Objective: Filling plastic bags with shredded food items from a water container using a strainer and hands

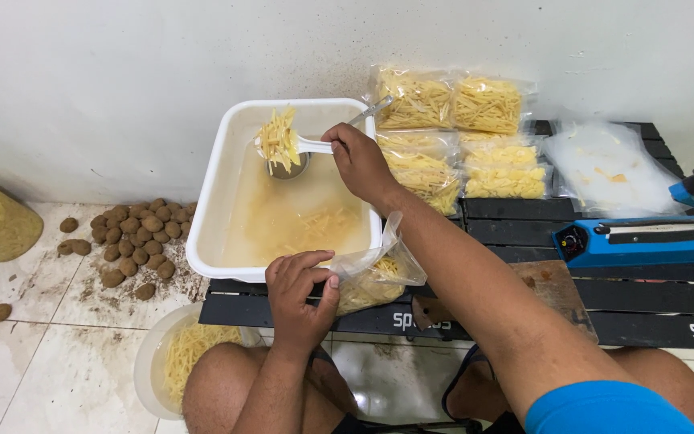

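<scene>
Small home-style food-packing corner, set on my floor. I squat on worn, stained floor tiles (66,362) against a plain white wall (122,72). A low black slatted worktop (652,309) carries a white tub (210,201) of cloudy water with cut potato strips, sealed bags of strips (451,137) and a blue heat sealer (644,239). Unpeeled potatoes (134,237) lie heaped on the tiles; a bowl of strips (172,358) stands beside my knee.
</scene>
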